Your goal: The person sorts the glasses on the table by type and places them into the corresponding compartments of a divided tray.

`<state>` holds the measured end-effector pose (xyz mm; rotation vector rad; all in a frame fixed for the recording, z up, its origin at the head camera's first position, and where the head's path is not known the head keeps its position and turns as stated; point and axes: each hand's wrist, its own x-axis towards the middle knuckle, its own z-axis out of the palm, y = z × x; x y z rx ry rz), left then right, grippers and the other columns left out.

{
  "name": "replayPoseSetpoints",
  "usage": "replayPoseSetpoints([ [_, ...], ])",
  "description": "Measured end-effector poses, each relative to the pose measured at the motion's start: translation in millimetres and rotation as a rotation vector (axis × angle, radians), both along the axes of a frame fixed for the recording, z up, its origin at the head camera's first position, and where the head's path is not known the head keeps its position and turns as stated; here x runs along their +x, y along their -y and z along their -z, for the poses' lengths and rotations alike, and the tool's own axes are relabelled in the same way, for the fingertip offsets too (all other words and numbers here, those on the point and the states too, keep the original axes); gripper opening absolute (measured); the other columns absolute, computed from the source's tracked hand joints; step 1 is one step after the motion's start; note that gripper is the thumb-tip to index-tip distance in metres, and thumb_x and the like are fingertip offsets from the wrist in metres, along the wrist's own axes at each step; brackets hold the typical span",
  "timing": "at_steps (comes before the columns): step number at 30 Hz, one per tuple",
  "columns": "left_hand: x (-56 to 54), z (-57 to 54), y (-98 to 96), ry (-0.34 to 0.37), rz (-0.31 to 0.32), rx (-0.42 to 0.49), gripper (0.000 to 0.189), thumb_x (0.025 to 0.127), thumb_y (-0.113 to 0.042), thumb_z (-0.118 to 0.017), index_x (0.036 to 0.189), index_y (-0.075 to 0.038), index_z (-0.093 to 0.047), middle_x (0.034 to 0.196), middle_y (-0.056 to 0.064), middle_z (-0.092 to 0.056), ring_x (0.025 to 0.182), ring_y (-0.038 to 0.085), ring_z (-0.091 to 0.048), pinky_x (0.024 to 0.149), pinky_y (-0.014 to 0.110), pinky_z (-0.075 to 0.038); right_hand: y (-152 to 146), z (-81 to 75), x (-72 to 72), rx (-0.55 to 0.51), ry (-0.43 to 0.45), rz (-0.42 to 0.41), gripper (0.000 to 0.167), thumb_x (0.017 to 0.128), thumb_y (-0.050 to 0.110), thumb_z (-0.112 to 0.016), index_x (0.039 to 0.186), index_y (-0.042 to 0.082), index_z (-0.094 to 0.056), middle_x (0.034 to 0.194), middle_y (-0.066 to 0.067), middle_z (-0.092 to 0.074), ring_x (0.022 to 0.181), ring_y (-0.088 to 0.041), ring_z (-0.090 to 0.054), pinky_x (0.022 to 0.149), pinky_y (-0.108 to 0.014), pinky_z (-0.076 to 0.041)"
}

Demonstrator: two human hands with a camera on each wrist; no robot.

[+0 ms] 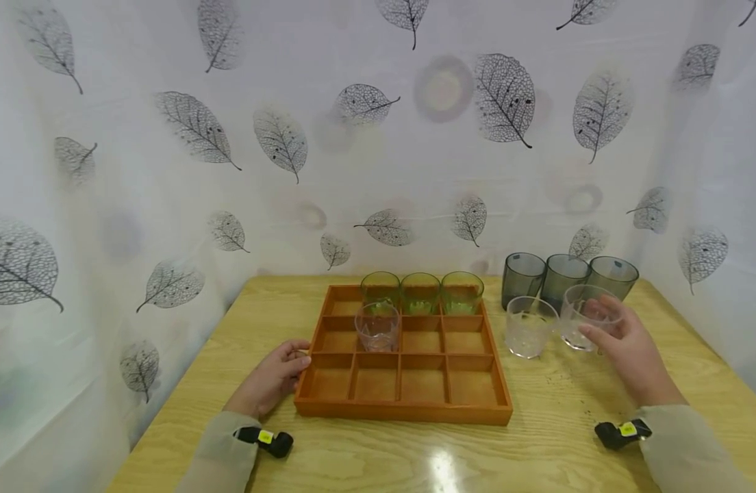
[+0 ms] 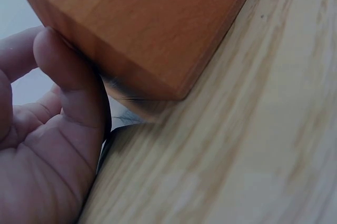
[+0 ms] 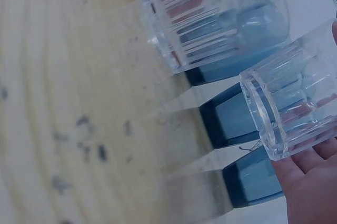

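My right hand (image 1: 631,349) holds a clear glass tumbler (image 3: 295,95) by its side, raised a little above the table. Another clear tumbler (image 1: 528,327) stands on the table just left of it. At the tray's left side, my left hand (image 1: 273,376) touches the outer wall with thumb and fingertips, the fingers loosely bent. That wooden tray (image 1: 402,409) is divided into several compartments. Three green glasses (image 1: 420,294) occupy its back row, in all but the leftmost compartment. One clear tumbler (image 1: 378,329) sits in the middle row, second from the left.
Behind the clear tumblers, three dark grey glasses (image 1: 563,277) stand in a row at the back right. A leaf-print curtain (image 1: 384,171) borders the table (image 1: 378,459) at the back and sides. Small dark specks lie on the wood near my right hand.
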<state>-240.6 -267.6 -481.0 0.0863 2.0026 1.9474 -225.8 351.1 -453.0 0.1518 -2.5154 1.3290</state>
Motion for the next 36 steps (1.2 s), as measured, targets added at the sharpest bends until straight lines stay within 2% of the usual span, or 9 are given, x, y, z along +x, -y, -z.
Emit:
replayPoseSetpoints([
  [6,1.0,-3.0,4.0,-0.008,0.003,-0.013,0.053,0.105,-0.022,-0.059,0.144,0.003,-0.033,0.109,0.007,-0.054,0.080,0.014,-0.052,0.067,0.026,-0.046,4,-14.0,1.6,-0.026,0.006,0.003,0.078,0.102,0.027,-0.064,0.161,0.008,-0.017,0.151,-0.017,-0.043,0.106,0.003,-0.048,0.079,-0.009,-0.039],
  [10,-1.3,-3.4,4.3,-0.012,0.000,-0.021,0.053,0.105,-0.022,-0.059,0.144,0.002,-0.033,0.109,0.007,-0.054,0.080,0.015,-0.052,0.067,0.027,-0.046,6,-24.2,3.5,-0.051,-0.022,-0.010,0.078,0.102,0.021,-0.064,0.162,0.009,-0.016,0.145,-0.007,-0.046,0.106,0.001,-0.049,0.079,-0.009,-0.040],
  [14,-5.0,-1.5,0.6,-0.005,-0.001,-0.013,0.051,0.104,-0.021,-0.060,0.143,0.000,-0.035,0.110,0.008,-0.054,0.081,0.015,-0.053,0.068,0.026,-0.047,7,-35.8,8.5,-0.069,-0.031,-0.009,0.079,0.101,0.018,-0.065,0.163,0.017,-0.016,0.142,0.000,-0.046,0.107,0.000,-0.049,0.080,-0.009,-0.039],
  [17,-5.9,-0.2,-1.0,-0.003,-0.007,-0.013,0.049,0.105,-0.020,-0.059,0.143,-0.001,-0.036,0.109,0.008,-0.054,0.079,0.014,-0.052,0.066,0.026,-0.047,12,-43.8,11.5,-0.072,-0.018,-0.013,0.079,0.101,0.020,-0.065,0.163,0.024,-0.016,0.143,0.000,-0.045,0.107,-0.001,-0.049,0.081,-0.009,-0.040],
  [22,-4.8,0.9,-0.6,-0.009,0.006,-0.005,0.050,0.105,-0.020,-0.059,0.143,0.001,-0.034,0.108,0.007,-0.054,0.077,0.014,-0.053,0.065,0.026,-0.046,26,-57.0,14.4,-0.047,-0.022,-0.042,0.079,0.101,0.021,-0.066,0.163,0.019,-0.017,0.146,-0.005,-0.045,0.105,-0.004,-0.052,0.079,-0.012,-0.043],
  [24,-4.1,1.1,-0.3,-0.010,0.008,-0.001,0.050,0.105,-0.020,-0.059,0.143,0.001,-0.034,0.107,0.007,-0.054,0.078,0.014,-0.053,0.065,0.026,-0.046,34,-61.4,14.5,-0.049,-0.025,-0.074,0.079,0.101,0.020,-0.066,0.162,0.015,-0.017,0.148,-0.007,-0.045,0.106,-0.005,-0.053,0.079,-0.013,-0.044],
  [32,-1.6,1.6,-0.1,-0.010,0.001,0.004,0.049,0.105,-0.020,-0.059,0.142,0.000,-0.035,0.106,0.007,-0.055,0.078,0.015,-0.053,0.065,0.027,-0.046,68,-77.3,11.1,-0.098,0.001,-0.185,0.075,0.102,0.019,-0.064,0.161,0.019,-0.018,0.150,-0.009,-0.042,0.114,-0.006,-0.052,0.083,-0.015,-0.046],
  [36,-1.7,2.4,0.7,-0.011,-0.002,-0.001,0.048,0.105,-0.020,-0.059,0.142,0.001,-0.036,0.106,0.007,-0.054,0.078,0.015,-0.052,0.066,0.027,-0.046,85,-80.8,7.4,-0.136,-0.001,-0.233,0.073,0.101,0.015,-0.064,0.159,0.015,-0.020,0.150,-0.010,-0.042,0.118,-0.008,-0.052,0.085,-0.017,-0.047],
])
